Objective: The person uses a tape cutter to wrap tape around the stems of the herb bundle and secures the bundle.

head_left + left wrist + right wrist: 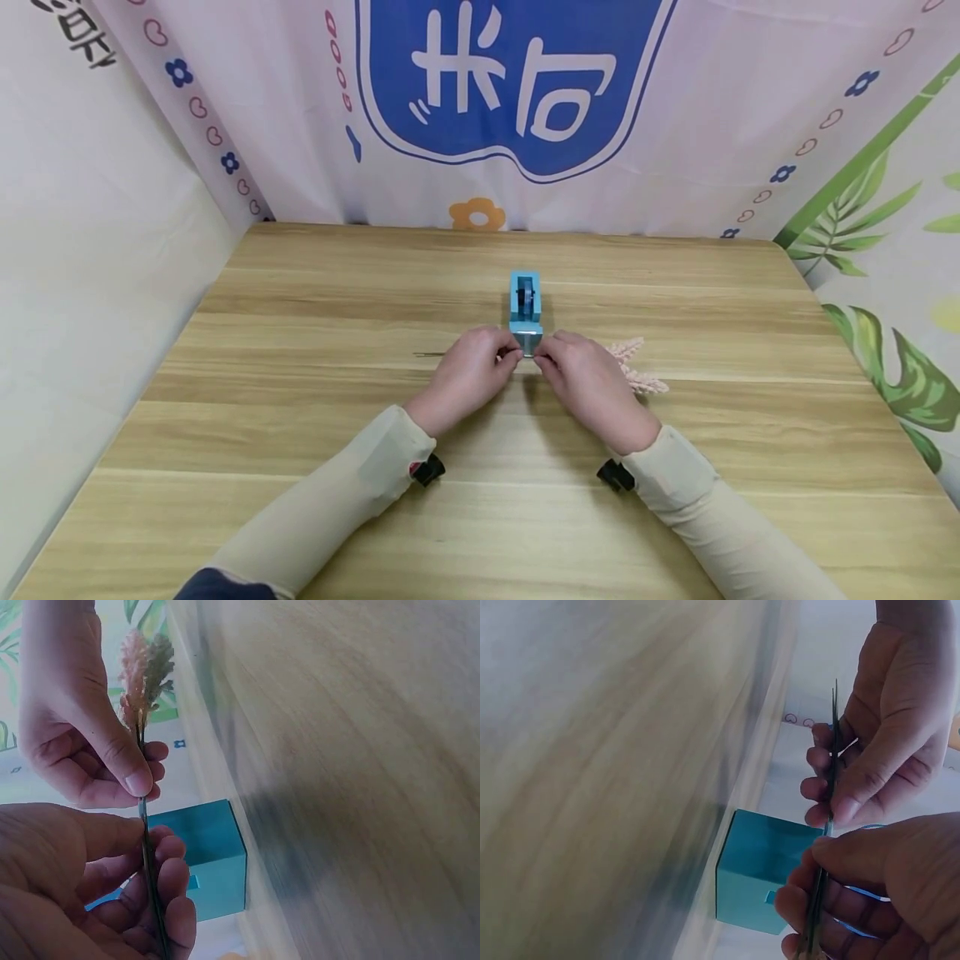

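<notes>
Two pink feathery flower sprigs (637, 379) stick out past the right side of my right hand (592, 383). Their thin dark stems (143, 810) run level through both hands, and bare ends poke out left of my left hand (468, 371). Each hand pinches the stems between thumb and fingers, fingertips close together. A blue tape dispenser (526, 327) stands just beyond, its front end at the gap between the hands. In the right wrist view the stem ends (835, 701) rise above the left hand's fingers.
Wooden table (300, 417) beneath the hands, held above its surface. A printed cloth (300, 125) hangs behind the table's back edge, with a white wall cloth on the left and a leaf-patterned one on the right.
</notes>
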`<state>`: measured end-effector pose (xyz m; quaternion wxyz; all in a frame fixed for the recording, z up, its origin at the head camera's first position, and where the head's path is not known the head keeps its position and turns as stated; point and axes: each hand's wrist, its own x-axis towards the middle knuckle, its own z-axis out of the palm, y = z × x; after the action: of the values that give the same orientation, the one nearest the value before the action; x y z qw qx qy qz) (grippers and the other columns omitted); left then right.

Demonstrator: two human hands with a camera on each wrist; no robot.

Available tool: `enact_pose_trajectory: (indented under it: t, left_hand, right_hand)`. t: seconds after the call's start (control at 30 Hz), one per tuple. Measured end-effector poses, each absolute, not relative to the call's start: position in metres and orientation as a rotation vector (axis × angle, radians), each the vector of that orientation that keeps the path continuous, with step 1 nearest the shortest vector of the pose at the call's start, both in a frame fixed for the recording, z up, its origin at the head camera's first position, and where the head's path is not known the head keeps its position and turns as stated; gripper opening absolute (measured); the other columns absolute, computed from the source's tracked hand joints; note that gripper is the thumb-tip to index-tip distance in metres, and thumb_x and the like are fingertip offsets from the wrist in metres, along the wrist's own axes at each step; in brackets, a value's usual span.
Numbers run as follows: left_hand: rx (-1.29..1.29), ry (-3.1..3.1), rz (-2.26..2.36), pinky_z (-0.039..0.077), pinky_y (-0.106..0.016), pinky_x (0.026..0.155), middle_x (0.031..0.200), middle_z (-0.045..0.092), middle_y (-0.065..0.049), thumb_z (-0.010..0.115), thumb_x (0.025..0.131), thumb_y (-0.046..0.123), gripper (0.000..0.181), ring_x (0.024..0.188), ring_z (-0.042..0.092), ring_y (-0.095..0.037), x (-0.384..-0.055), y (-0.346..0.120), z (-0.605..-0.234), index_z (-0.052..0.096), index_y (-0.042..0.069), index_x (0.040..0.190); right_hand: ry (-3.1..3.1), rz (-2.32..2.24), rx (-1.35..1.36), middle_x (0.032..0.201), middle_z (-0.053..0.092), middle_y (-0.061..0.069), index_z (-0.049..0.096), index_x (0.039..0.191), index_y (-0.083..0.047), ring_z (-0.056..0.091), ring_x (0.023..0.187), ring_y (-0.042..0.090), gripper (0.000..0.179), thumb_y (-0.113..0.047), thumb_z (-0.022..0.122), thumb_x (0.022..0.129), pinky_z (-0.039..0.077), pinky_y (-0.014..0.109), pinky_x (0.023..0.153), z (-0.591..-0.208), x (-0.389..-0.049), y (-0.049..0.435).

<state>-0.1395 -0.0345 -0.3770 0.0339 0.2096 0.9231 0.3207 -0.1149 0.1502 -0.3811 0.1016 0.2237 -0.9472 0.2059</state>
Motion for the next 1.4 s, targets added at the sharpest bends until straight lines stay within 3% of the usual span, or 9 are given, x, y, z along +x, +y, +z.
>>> enact_pose_trajectory:
  t: [0.2, 0.53, 1.0, 1.4]
  left_hand:
    - [0.626, 2.823, 0.972, 0.046, -0.026, 0.065, 0.093, 0.076, -0.005, 0.065, 0.104, 0.015, 0.018, 0.073, 0.056, -0.014, -0.1402, -0.0349, -0.3765, 0.079, 0.003, 0.103]
    - [0.628, 2.835, 0.996, 0.054, -0.032, 0.074, 0.098, 0.078, -0.006, 0.067, 0.103, 0.014, 0.015, 0.081, 0.063, -0.015, -0.1417, -0.0348, -0.3769, 0.079, 0.005, 0.102]
    - [0.618, 2.84, 1.063, 0.051, -0.028, 0.07, 0.094, 0.076, -0.004, 0.071, 0.101, 0.014, 0.009, 0.078, 0.061, -0.014, -0.1426, -0.0352, -0.3793, 0.078, 0.009, 0.099]
    - [0.641, 2.856, 0.999, 0.048, -0.028, 0.067, 0.091, 0.075, -0.006, 0.066, 0.104, 0.015, 0.017, 0.074, 0.058, -0.015, -0.1444, -0.0332, -0.3783, 0.079, 0.004, 0.103]
  right_hand:
    - [-2.803, 0.605, 0.649, 0.087, 0.069, 0.003, 0.074, 0.097, -0.008, 0.057, 0.067, 0.01, 0.004, -0.011, 0.071, 0.099, 0.052, 0.03, 0.062, -0.3815, -0.1158, 0.1508]
    - [-2.828, 0.606, 0.638, 0.092, 0.068, 0.005, 0.073, 0.103, -0.007, 0.057, 0.069, 0.012, 0.009, -0.015, 0.071, 0.101, 0.05, 0.027, 0.059, -0.3814, -0.1162, 0.1508]
    - [-2.827, 0.63, 0.668, 0.1, 0.072, 0.004, 0.078, 0.104, -0.008, 0.067, 0.082, 0.016, 0.011, -0.015, 0.069, 0.102, 0.058, 0.032, 0.072, -0.3764, -0.1196, 0.1524]
    - [-2.809, 0.651, 0.641, 0.091, 0.07, 0.003, 0.075, 0.101, -0.009, 0.059, 0.071, 0.012, 0.007, -0.015, 0.07, 0.101, 0.051, 0.029, 0.062, -0.3798, -0.123, 0.1529]
